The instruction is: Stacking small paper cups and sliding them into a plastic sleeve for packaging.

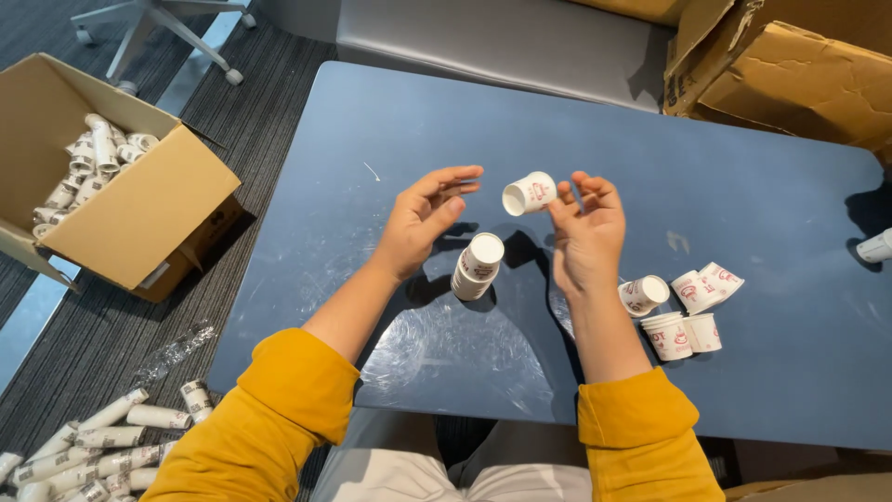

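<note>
We hold one small paper cup [530, 193] at the fingertips of our right hand [587, 232], lifted above the middle of the surface [390, 112] and tipped on its side, its open mouth turned towards our left hand [423, 216]. The right fingers pinch it near the base end; the left hand is free, fingers loosely spread and curled, just beside the cup but apart from it.

Below, between our wrists, a short stack of nested cups [478, 266] appears to rest tilted on the surface, though its foot is in shadow. Near the right edge lie several loose cups [683, 307], some upright, some tipped.

We judge the cup very light, thin-walled and easily crushed: a hard squeeze at mid-wall would dent it. The rolled rim and the base ring are the stiffest parts, so a light pinch there, or fingers around the wall close to the rim, should serve best. The coated paper may slip a little, and nested cups tend to cling together.

On the floor to the left an open cardboard box [139, 204] holds more cup stacks, and further stacks [93, 437] lie on the carpet near the surface's near-left corner.
</note>
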